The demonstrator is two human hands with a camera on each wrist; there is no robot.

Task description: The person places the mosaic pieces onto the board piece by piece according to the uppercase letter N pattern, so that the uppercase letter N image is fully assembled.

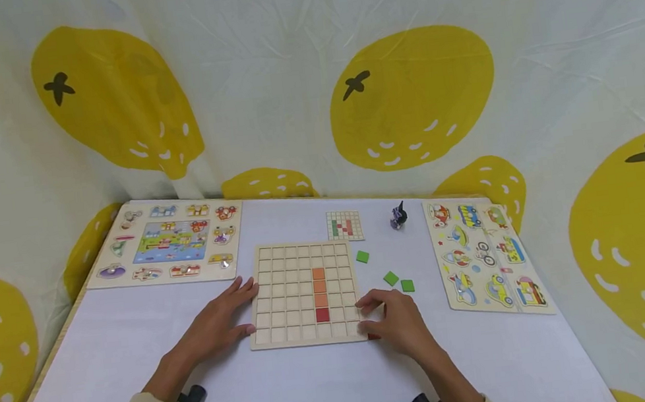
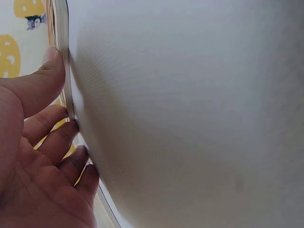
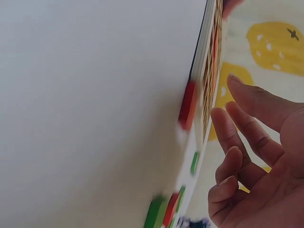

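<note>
A wooden grid board [image 1: 279,332] lies before me, with several orange tiles [image 1: 320,287] in a column above a red tile [image 1: 323,315]. My left hand [image 1: 211,326] rests along the board's left edge, fingers extended; in the left wrist view its thumb and fingertips are at that edge. My right hand [image 1: 399,325] is at the board's right edge, thumb and fingers apart, with nothing seen between them. Beneath it, partly hidden, a loose red tile [image 1: 374,336] lies beside the board; the right wrist view shows a red tile [image 3: 188,104] against the edge.
Green tiles [image 1: 390,278] lie right of the board. Behind it is a small pattern card [image 1: 343,213], with a dark figurine [image 1: 398,216] to its right. Picture puzzle boards stand at the left [image 1: 105,259] and right [image 1: 475,286]. A patterned cloth [image 1: 262,88] hangs behind the table.
</note>
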